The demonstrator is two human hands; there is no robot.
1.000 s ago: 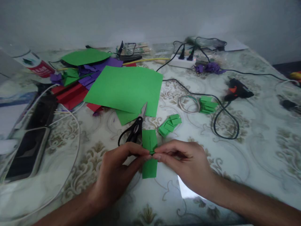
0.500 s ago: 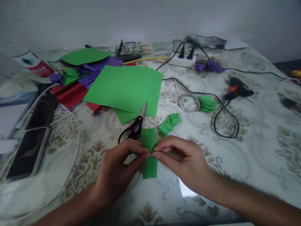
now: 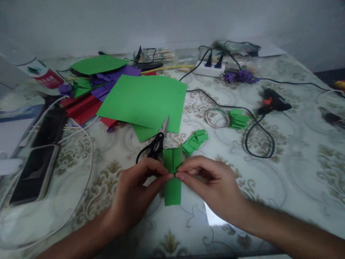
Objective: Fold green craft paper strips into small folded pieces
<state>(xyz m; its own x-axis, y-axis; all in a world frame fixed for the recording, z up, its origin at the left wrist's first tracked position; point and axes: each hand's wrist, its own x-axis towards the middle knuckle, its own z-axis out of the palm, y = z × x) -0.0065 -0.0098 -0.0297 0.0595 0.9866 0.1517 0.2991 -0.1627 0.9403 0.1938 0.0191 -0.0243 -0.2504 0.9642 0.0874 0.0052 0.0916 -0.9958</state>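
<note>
A narrow green paper strip (image 3: 173,192) stands lengthwise between my hands, pinched in at its middle. My left hand (image 3: 137,190) grips its left edge between thumb and forefinger. On the opposite edge, my right hand (image 3: 211,180) pinches with thumb and fingertips, close to the left fingertips. A crease line runs down the strip's upper half. Just beyond lie black-handled scissors (image 3: 156,142), blades pointing away, partly hidden by the strip and my left hand. Small folded green paper pieces (image 3: 195,141) rest to the right of the scissors.
Large green paper (image 3: 145,102) lies behind the scissors, with red paper (image 3: 84,109) and purple paper at left. Phones (image 3: 35,176) and a white cable occupy the left side. A glue gun (image 3: 273,100), tape roll (image 3: 217,118) and power strip (image 3: 208,69) are at right and back.
The strip's upper half has tilted slightly, so its crease line shows more plainly. Both hands keep their pinch in nearly the same place.
</note>
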